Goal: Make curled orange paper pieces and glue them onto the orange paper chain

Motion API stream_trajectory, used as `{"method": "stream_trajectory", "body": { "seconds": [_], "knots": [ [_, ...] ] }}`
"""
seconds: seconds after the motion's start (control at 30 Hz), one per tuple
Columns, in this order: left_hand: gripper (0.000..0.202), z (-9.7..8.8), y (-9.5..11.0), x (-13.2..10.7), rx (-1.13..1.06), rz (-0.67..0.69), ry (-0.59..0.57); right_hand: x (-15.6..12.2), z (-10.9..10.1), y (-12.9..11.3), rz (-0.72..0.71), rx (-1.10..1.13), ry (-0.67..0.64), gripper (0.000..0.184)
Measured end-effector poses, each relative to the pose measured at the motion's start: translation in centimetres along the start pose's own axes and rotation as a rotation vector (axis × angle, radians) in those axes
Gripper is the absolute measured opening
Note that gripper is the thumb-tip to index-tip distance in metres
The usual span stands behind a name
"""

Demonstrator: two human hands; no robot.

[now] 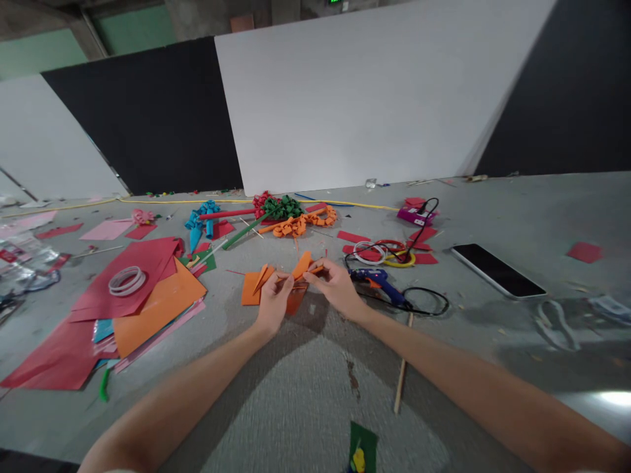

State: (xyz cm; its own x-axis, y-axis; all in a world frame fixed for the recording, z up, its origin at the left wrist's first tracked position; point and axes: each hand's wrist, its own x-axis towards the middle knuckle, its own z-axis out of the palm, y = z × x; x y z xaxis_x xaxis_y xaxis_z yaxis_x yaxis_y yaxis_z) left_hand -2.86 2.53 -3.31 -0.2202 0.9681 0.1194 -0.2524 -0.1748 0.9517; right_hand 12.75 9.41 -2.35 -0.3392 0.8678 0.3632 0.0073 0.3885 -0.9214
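A grey concrete floor (315, 401) stretches to a row of upright panels, with a white panel (365, 98) in the middle and black panels on either side. The folded orange paper (302, 264) is held just above the floor, near the middle of the view. The left hand (273, 301) pinches its left part between thumb and fingers, and the right hand (336, 287) pinches the other end; the fingertips of the two hands are close together. Beneath and just beside the left hand is a flat orange square (250, 297).

Right of the hands, a blue glue gun (387, 287) lies with its black cable looped on the floor, and beyond it are white, red and yellow rings (405, 261) among red paper pieces. A wooden stick (401, 384) lies nearer the wearer, partly under the right forearm. Past the hands lie curled paper flowers: green (283, 208), red, orange (290, 227) and blue (201, 217).

To the left, a white tape roll (127, 281) rests on red sheets (152, 253), overlapping a large orange sheet (158, 312). Farther right are a purple power strip (414, 217) and a dark-screened phone (497, 269). A dark green paper piece (363, 435) lies at the bottom edge.
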Motion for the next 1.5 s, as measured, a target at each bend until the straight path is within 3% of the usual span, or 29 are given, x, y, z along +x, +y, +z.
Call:
{"method": "stream_trajectory", "body": {
  "seconds": [0.5,0.87,1.17,1.5],
  "knots": [
    [0.037,0.2,-0.1,-0.2,0.18,-0.031,-0.117,-0.2,0.2,0.6,-0.015,0.111,-0.047,0.032],
    [0.039,0.0,-0.6,-0.1,0.224,-0.005,-0.16,-0.2,0.5,0.2,0.054,0.267,-0.064,0.054],
    [0.039,0.3,-0.2,-0.1,0.185,-0.001,-0.151,0.1,0.2,-0.7,0.07,0.186,-0.074,0.038],
    [0.039,0.2,-0.2,-0.2,0.192,0.002,-0.157,0.0,0.0,-1.4,0.094,0.138,-0.075,0.041]
  ]
}}
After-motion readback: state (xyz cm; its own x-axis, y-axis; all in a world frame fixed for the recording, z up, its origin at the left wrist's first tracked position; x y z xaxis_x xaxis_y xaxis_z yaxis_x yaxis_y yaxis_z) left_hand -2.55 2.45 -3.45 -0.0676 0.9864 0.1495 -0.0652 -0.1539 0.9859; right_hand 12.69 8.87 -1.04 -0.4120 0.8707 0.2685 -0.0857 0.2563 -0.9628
